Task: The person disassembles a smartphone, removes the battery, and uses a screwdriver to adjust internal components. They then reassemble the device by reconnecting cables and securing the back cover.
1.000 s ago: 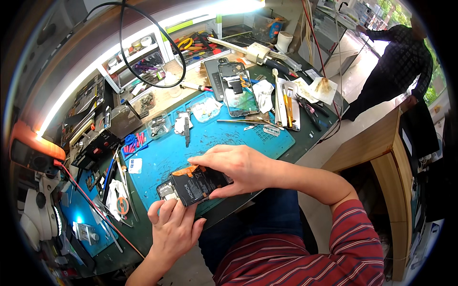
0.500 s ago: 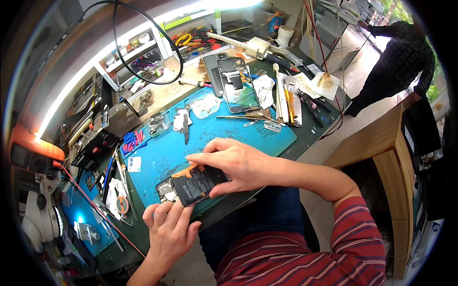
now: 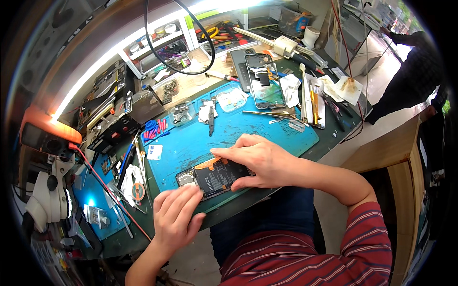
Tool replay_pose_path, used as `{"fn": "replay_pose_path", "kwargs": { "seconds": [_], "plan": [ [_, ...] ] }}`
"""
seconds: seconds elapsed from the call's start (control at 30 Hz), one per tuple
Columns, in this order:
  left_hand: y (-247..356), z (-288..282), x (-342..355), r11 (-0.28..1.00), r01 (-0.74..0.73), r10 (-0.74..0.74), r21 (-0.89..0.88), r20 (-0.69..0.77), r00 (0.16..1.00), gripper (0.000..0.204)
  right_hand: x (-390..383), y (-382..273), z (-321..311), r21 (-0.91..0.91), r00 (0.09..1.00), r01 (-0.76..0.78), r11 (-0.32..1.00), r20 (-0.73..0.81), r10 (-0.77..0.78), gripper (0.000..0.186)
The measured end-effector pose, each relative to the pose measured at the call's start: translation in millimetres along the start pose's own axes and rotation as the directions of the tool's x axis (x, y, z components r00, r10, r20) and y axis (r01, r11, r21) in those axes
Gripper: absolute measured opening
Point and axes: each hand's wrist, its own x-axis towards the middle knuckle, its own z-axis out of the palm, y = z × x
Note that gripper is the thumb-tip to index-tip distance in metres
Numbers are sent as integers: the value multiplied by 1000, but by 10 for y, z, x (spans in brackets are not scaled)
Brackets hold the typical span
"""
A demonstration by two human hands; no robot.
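Observation:
An opened phone lies on the blue mat, with a black battery and orange strips over its body. My right hand spans the battery's right part, thumb on the near edge and fingers along the far side, gripping it. My left hand is at the phone's lower left end, fingertips slightly blurred and bent over that corner, thumb held apart. The phone's right end is hidden under my right hand.
Behind are small parts boxes, a disassembled phone and tools. A multimeter and microscope stand left. A person is beyond the bench; a wooden cabinet stands right.
The battery now sits flatter over the phone, showing more of its left end. My left fingers have moved from the battery's near edge toward the lower left corner. The whole view has shifted.

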Motion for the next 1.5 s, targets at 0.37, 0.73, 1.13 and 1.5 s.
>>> {"fn": "replay_pose_path", "kwargs": {
  "seconds": [0.37,0.73,1.13,1.5],
  "plan": [
    [-10,85,20,995,4,-14,98,97,995,54,-12,-51,-15,-33,999,25,999,-28,-25,96],
    [-4,94,18,992,-3,-12,130,115,993,57,-80,19,51,-10,994,15,1000,-113,-16,76],
    [17,116,79,990,1,-21,143,138,990,57,-389,-127,9,-321,974,98,942,-164,-157,49],
    [-9,86,175,994,-8,-8,108,145,989,46,-430,-151,16,-377,972,107,920,-156,-177,47]
  ]
}}
